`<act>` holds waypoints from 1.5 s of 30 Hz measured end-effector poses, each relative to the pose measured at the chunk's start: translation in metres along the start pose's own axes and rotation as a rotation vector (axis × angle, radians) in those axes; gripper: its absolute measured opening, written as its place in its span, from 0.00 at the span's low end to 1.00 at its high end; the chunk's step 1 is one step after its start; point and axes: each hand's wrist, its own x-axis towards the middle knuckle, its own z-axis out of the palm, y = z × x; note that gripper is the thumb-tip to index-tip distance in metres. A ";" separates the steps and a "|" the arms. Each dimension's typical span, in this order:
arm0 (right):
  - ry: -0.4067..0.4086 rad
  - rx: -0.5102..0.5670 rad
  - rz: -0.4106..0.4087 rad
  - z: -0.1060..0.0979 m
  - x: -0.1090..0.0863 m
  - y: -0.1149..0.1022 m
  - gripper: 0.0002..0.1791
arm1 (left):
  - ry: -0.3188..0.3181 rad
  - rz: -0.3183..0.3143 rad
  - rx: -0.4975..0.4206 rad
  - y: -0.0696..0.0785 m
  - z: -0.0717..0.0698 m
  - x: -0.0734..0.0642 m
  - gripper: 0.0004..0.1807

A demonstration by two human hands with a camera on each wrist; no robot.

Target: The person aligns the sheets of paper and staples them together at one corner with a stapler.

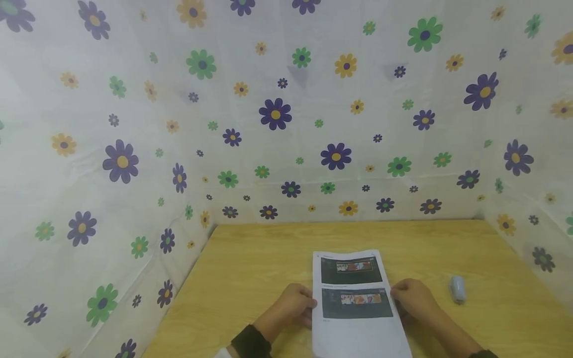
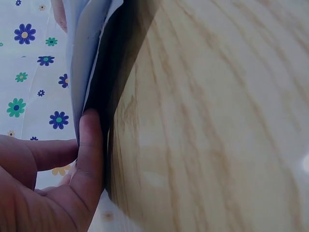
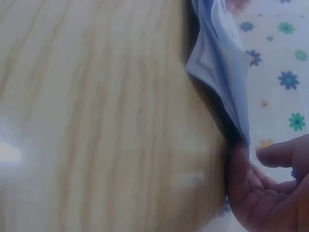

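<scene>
A stack of paper sheets (image 1: 358,334), printed with two dark screenshots on its top page, is close over the wooden table in front of me. My left hand (image 1: 293,304) pinches its left edge between thumb and fingers; in the left wrist view one fingertip (image 2: 90,126) lies under the sheets. On the opposite side my right hand (image 1: 414,301) holds the right edge, fingers beneath it. The right wrist view shows the sheets (image 3: 224,63) loosely layered, with a lower corner sagging apart from the others. To the right of that hand lies a small pale-blue stapler (image 1: 457,289).
The light wooden table (image 1: 250,258) runs back to a white sheet (image 1: 250,164) printed with purple, green and orange flowers. This sheet also closes off the left and right sides. A dark cuff (image 1: 251,342) covers the left wrist.
</scene>
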 end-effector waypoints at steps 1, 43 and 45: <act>0.001 0.003 -0.005 0.000 0.000 0.001 0.16 | 0.003 -0.001 0.004 -0.001 0.000 0.000 0.05; 0.202 -0.418 -0.082 -0.096 0.002 0.078 0.31 | 0.040 0.013 -0.003 -0.007 0.005 0.000 0.14; 0.194 -0.411 -0.090 -0.096 0.001 0.078 0.30 | 0.050 0.014 0.010 -0.008 0.005 0.002 0.15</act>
